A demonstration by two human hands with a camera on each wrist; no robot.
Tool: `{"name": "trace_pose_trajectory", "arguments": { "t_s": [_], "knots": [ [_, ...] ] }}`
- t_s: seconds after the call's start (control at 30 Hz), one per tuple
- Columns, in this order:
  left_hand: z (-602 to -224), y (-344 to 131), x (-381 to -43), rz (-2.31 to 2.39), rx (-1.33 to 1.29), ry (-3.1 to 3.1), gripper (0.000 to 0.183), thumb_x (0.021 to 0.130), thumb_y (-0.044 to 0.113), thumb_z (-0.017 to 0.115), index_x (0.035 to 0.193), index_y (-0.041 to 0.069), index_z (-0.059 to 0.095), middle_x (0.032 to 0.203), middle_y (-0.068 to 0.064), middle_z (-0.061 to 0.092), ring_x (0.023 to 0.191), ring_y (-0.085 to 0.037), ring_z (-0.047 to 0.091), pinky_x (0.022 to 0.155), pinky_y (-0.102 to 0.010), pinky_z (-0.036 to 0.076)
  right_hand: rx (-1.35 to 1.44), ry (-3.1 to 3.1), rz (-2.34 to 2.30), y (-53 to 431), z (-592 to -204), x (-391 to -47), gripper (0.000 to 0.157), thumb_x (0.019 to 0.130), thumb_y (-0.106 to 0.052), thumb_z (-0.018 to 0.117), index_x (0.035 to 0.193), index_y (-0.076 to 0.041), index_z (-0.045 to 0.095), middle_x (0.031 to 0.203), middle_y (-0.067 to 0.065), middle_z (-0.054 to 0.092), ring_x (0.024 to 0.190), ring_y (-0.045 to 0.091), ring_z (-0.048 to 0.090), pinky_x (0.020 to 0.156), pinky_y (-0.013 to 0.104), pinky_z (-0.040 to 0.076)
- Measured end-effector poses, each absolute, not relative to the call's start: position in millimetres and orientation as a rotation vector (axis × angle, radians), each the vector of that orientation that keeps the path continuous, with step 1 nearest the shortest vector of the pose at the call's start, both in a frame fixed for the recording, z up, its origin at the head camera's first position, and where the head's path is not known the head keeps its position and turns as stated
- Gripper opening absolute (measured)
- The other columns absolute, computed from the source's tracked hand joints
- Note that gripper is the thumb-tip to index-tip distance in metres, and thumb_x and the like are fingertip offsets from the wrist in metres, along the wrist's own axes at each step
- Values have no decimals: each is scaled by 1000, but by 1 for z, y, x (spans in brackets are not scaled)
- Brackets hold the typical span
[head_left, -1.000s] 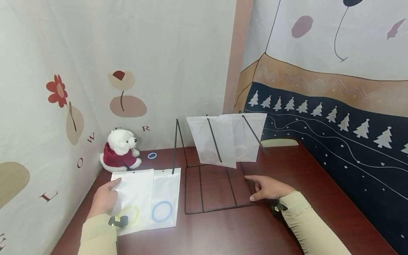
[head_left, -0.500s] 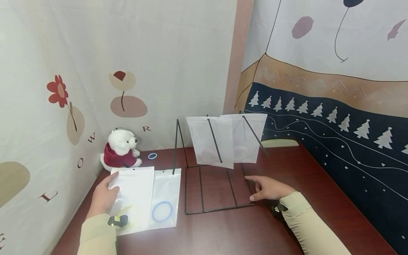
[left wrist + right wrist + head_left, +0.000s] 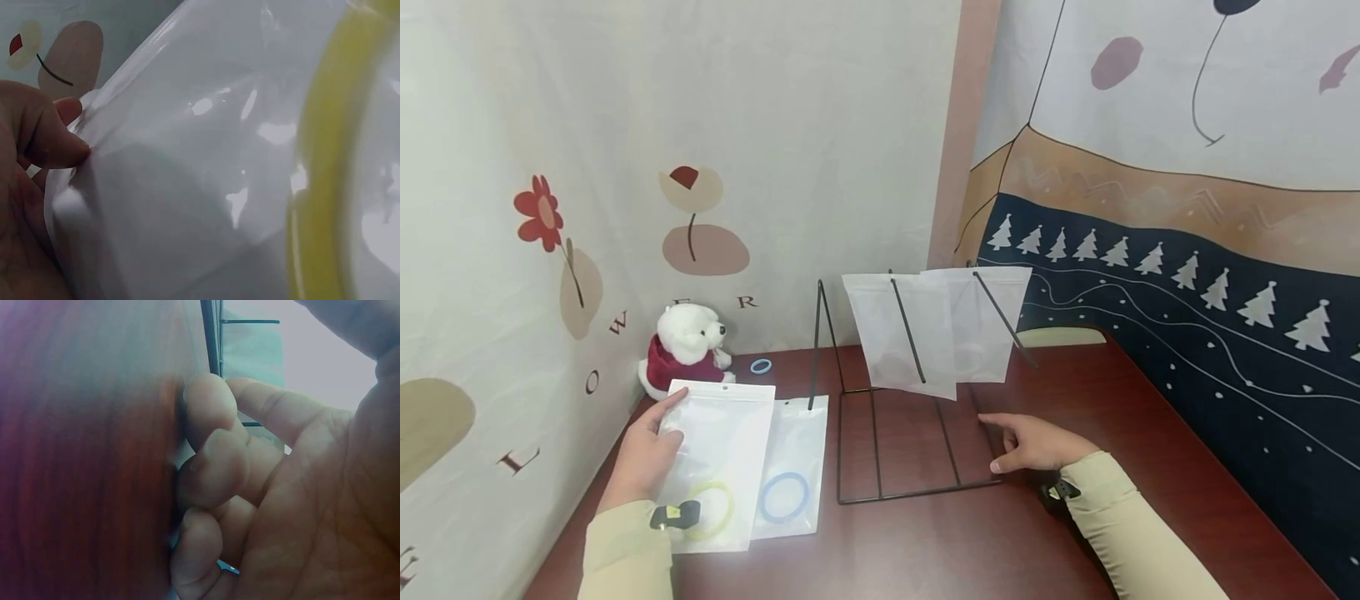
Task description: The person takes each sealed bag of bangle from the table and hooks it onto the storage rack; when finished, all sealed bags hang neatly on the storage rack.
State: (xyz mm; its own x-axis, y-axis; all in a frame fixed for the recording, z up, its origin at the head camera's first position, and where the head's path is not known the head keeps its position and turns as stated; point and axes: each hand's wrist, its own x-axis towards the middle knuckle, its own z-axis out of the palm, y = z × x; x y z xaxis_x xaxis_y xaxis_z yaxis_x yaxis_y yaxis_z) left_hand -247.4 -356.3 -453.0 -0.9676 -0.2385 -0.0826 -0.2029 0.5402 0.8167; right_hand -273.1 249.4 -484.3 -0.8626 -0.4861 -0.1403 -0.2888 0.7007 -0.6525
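Observation:
My left hand (image 3: 647, 454) pinches the left edge of a clear-fronted zip bag (image 3: 730, 433) between thumb and fingers. A yellow ring (image 3: 727, 510) shows inside it. The bag is tilted up and partly covers a second zip bag (image 3: 801, 442) with a blue ring (image 3: 784, 497) in it. Right of these stands a black wire rack (image 3: 917, 493). My right hand (image 3: 1045, 443) holds the right side of its base, index finger and thumb at the rail. In the right wrist view several curled fingers (image 3: 215, 462) sit by the tabletop; their exact grip on the wire is partly hidden.
Two white bags, a left one (image 3: 880, 329) and a right one (image 3: 1000, 325), hang on the rack's prongs. A toy bear (image 3: 685, 337) in red sits at the back left, beside a small blue ring (image 3: 761, 366). Printed cloth walls enclose the table (image 3: 925, 550).
My left hand has raised the upper end of the bag with the yellow ring, which now overlaps the bear's lower part. My right hand and the rack have stayed in place.

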Motion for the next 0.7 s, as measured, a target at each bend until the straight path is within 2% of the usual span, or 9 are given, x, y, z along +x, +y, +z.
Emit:
{"name": "trace_pose_trajectory", "arguments": {
  "t_s": [0.2,0.4,0.53,0.7],
  "knots": [
    [-447,-349,-243,-1415,291,-2605,66,99,3,47,163,16,41,172,-21,24,159,-48,19,124,-70,20,-629,2605,-926,250,-484,-273,83,84,-26,88,155,-7,51,74,0,60,68,16,56,54,31,48],
    [-438,-343,-239,-1423,286,-2580,56,107,21,55,162,16,43,170,-22,31,153,-51,33,120,-73,27,-620,2606,-926,250,-485,-273,83,84,-26,88,155,-7,51,74,0,60,69,16,56,55,31,48],
    [-432,-340,-238,-1408,258,-2564,55,108,24,55,161,15,45,169,-23,32,152,-51,34,119,-74,28,-617,2608,-926,250,-485,-274,82,84,-26,88,155,-7,51,74,0,60,69,16,57,55,31,48],
    [-427,-335,-238,-1382,216,-2550,56,107,19,55,162,15,43,170,-22,30,156,-51,27,120,-74,25,-624,2606,-931,250,-485,-274,82,84,-27,88,155,-7,51,75,0,60,68,16,57,54,31,48]
  ]
}}
